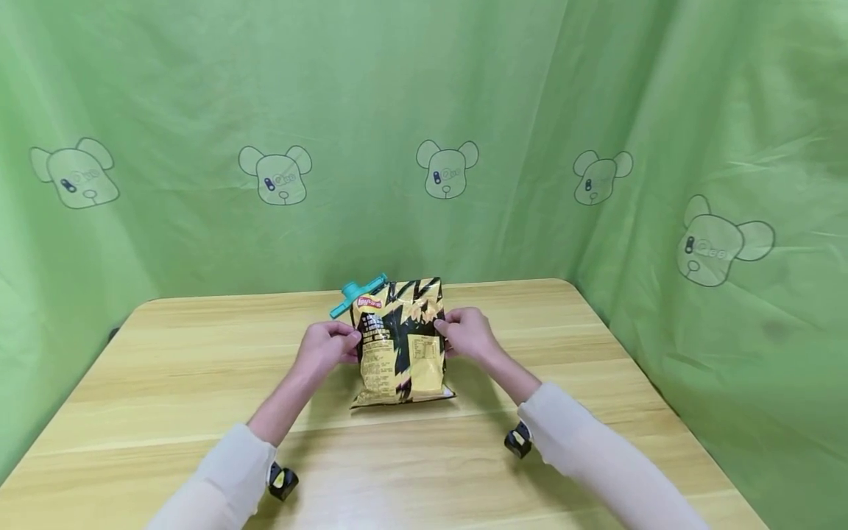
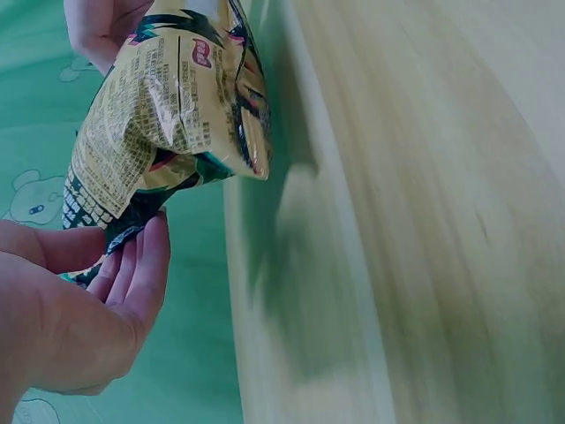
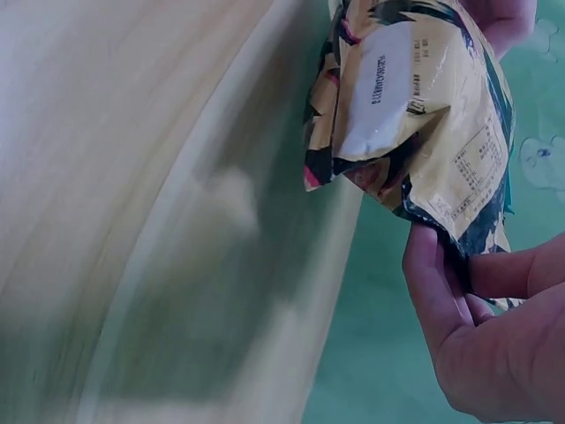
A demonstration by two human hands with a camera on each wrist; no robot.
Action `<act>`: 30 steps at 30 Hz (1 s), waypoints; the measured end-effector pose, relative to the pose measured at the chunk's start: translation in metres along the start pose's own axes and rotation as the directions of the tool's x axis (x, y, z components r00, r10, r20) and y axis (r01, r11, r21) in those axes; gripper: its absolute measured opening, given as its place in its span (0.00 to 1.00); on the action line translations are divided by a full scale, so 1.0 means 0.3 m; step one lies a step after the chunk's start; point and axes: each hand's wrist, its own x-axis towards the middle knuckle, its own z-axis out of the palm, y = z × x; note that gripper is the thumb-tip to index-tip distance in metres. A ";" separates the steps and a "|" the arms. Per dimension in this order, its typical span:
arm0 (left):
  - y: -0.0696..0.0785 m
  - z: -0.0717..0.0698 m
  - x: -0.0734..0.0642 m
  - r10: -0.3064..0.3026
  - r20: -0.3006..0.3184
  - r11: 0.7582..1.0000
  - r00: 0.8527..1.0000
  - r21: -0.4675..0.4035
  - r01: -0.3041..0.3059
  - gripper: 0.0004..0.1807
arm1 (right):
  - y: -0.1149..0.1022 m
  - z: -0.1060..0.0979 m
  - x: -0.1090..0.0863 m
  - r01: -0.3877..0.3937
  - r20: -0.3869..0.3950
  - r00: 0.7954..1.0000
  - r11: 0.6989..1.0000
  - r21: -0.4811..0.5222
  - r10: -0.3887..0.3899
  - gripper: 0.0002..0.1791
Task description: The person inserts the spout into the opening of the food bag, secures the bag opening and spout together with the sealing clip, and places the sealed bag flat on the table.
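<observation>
Upright in the middle of the head view is a black and gold chip bag (image 1: 401,342) with a red logo near its upper left corner. My left hand (image 1: 327,344) pinches the bag's left edge between thumb and fingers; the left wrist view shows the fingers (image 2: 146,274) behind that edge. On the opposite edge, my right hand (image 1: 469,333) pinches the bag, thumb on the printed side. A teal clip (image 1: 351,294) with a round raised middle slants at the bag's upper left corner, partly overlapped by it. A white label (image 3: 380,88) shows near the bag's bottom in the right wrist view.
Beneath everything spreads a light wooden table (image 1: 165,368). Green curtains (image 1: 358,88) with bear-head drawings hang behind it and along the right side. Small black devices sit under both wrists, the left one (image 1: 283,482) and the right one (image 1: 518,440).
</observation>
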 end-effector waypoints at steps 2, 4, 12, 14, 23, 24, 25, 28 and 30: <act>-0.010 0.000 0.005 -0.003 0.012 1.000 1.000 0.016 0.003 0.10 | 0.009 0.004 0.015 -0.033 0.017 0.999 0.999 0.003 0.033 0.09; -0.022 0.001 0.010 -0.016 0.030 0.999 0.999 0.050 0.014 0.10 | 0.019 0.008 0.027 -0.050 0.031 0.998 0.999 -0.015 0.050 0.09; -0.062 -0.003 0.021 -0.082 0.134 0.990 0.988 0.129 0.065 0.15 | 0.070 0.025 0.051 -0.059 0.064 0.996 0.992 -0.109 0.066 0.09; -0.067 -0.004 0.023 -0.092 0.154 0.990 0.984 0.118 0.074 0.16 | 0.083 0.030 0.057 -0.063 0.067 0.995 0.993 -0.105 0.070 0.09; -0.088 -0.014 0.033 -0.138 0.194 0.985 0.971 0.129 0.114 0.17 | 0.123 0.050 0.067 -0.068 0.089 0.993 0.991 -0.119 0.079 0.11; -0.089 -0.015 0.032 -0.138 0.198 0.985 0.970 0.133 0.113 0.18 | 0.127 0.051 0.066 -0.069 0.093 0.992 0.990 -0.122 0.080 0.11; -0.089 -0.015 0.031 -0.141 0.202 0.984 0.969 0.136 0.115 0.18 | 0.129 0.051 0.065 -0.072 0.096 0.992 0.990 -0.122 0.084 0.11; -0.089 -0.013 0.026 -0.146 0.214 0.982 0.966 0.150 0.116 0.19 | 0.131 0.048 0.061 -0.075 0.115 0.989 0.989 -0.128 0.090 0.12; -0.087 -0.014 0.021 -0.147 0.223 0.981 0.964 0.156 0.113 0.18 | 0.125 0.039 0.056 -0.072 0.127 0.988 0.988 -0.134 0.090 0.13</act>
